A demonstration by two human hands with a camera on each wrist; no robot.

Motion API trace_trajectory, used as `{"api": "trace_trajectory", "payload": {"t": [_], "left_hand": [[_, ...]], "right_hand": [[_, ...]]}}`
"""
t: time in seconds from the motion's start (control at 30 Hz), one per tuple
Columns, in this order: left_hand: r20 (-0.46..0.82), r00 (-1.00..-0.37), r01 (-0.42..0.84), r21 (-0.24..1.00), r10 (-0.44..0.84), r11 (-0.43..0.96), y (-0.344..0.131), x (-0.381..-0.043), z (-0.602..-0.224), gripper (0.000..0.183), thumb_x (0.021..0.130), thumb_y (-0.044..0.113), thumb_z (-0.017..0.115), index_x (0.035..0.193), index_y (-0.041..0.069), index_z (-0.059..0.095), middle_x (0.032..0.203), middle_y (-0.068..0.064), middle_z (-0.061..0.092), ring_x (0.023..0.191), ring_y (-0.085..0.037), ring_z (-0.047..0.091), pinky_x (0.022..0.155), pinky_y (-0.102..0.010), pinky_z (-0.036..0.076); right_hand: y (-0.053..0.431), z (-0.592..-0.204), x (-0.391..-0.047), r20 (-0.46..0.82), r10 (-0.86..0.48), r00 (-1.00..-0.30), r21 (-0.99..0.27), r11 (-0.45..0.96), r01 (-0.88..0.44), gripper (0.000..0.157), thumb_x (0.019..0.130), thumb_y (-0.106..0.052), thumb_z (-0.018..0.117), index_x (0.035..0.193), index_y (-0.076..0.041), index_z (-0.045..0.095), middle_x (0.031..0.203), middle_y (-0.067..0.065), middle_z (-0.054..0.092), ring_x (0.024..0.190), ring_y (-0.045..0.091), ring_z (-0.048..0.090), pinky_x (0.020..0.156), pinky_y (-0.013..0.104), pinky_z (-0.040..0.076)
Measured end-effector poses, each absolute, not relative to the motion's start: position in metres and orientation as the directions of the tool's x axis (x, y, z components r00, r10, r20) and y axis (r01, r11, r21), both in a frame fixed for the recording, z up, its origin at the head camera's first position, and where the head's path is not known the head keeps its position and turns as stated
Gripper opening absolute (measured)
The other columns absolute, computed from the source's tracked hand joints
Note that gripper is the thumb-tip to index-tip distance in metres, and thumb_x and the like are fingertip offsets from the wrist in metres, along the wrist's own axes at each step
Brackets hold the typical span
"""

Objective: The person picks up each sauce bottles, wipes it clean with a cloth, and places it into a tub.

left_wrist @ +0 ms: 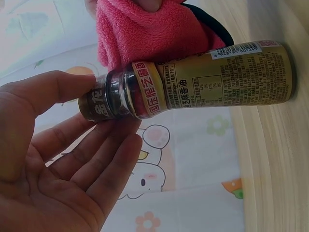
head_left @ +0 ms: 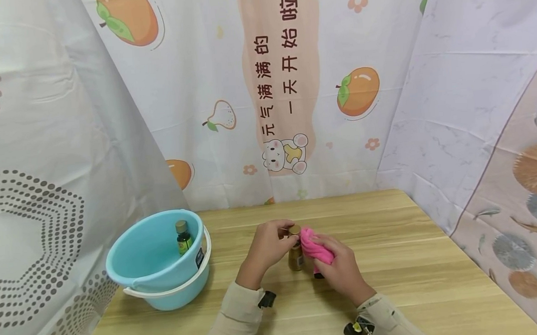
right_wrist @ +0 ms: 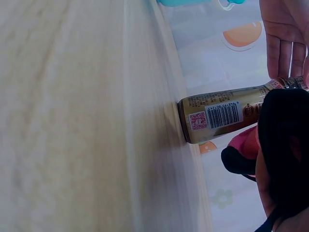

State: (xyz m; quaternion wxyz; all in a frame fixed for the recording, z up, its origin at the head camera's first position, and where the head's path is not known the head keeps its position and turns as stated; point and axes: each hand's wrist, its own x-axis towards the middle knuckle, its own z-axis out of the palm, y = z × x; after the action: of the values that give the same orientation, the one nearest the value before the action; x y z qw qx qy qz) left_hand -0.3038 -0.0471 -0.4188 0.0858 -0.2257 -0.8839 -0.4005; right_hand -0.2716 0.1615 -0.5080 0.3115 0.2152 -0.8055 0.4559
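A sesame oil bottle (head_left: 295, 260) with a gold label and brown cap stands upright at the middle of the wooden table. My left hand (head_left: 267, 246) pinches its cap (left_wrist: 94, 104) between thumb and fingers; the other fingers lie extended beneath in the left wrist view. A bunched pink cloth (head_left: 315, 246) with a dark edge is gripped in my right hand (head_left: 343, 270) and touches the bottle's neck from the right. The right wrist view shows the bottle's barcode side (right_wrist: 224, 115), while dark fabric (right_wrist: 285, 150) hides part of the neck and hand.
A light blue bucket (head_left: 140, 280) with a white handle stands at the table's left. A small dark bottle (head_left: 183, 237) with a green-yellow label is inside it. Printed curtains (head_left: 196, 155) hang behind the wooden table (head_left: 407, 261) and along both sides.
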Motion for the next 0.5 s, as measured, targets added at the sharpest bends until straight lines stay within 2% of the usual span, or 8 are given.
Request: {"api": "trace_trajectory", "payload": {"t": [0.1,0.23,0.33,0.5], "left_hand": [[0.343,-0.882,0.47,0.66,0.322,0.586,-0.0479,-0.3047,-0.4201,0.033,0.094,0.027,0.077,0.123,0.013,0.076,0.115,-0.002,0.076,0.098,-0.016,0.074,0.084,-0.035,0.062],[0.36,-0.887,0.46,0.645,0.289,0.61,-0.0488,-0.3059,-0.4226,0.032,0.091,0.03,0.081,0.12,0.016,0.078,0.111,-0.001,0.074,0.096,-0.015,0.074,0.079,-0.031,0.062],[0.367,-0.889,0.455,0.645,0.274,0.614,-0.0491,-0.3066,-0.4231,0.033,0.089,0.031,0.083,0.118,0.016,0.078,0.108,-0.002,0.074,0.092,-0.015,0.074,0.074,-0.029,0.061],[0.361,-0.896,0.441,0.647,0.259,0.622,-0.0485,-0.3068,-0.4205,0.035,0.087,0.032,0.085,0.118,0.017,0.077,0.105,-0.002,0.075,0.091,-0.014,0.074,0.073,-0.029,0.062]], "right_hand": [[0.1608,-0.5088,-0.2707,0.673,-0.064,-0.737,-0.632,0.468,-0.618,0.05,0.079,0.011,0.077,0.121,-0.016,0.075,0.125,0.005,0.072,0.099,0.019,0.073,0.078,0.021,0.061],[0.1587,-0.5119,-0.2688,0.55,-0.071,-0.832,-0.725,0.455,-0.517,0.048,0.081,0.006,0.079,0.122,-0.018,0.075,0.119,0.003,0.072,0.081,0.009,0.068,0.063,0.023,0.06],[0.1574,-0.5131,-0.2677,0.458,-0.063,-0.887,-0.759,0.491,-0.427,0.046,0.082,0.0,0.082,0.122,-0.022,0.075,0.116,0.001,0.073,0.082,0.009,0.067,0.065,0.024,0.06],[0.1562,-0.5108,-0.267,0.38,-0.043,-0.924,-0.811,0.465,-0.355,0.046,0.085,-0.002,0.081,0.124,-0.026,0.074,0.111,0.002,0.074,0.076,0.011,0.068,0.062,0.025,0.06]]}}
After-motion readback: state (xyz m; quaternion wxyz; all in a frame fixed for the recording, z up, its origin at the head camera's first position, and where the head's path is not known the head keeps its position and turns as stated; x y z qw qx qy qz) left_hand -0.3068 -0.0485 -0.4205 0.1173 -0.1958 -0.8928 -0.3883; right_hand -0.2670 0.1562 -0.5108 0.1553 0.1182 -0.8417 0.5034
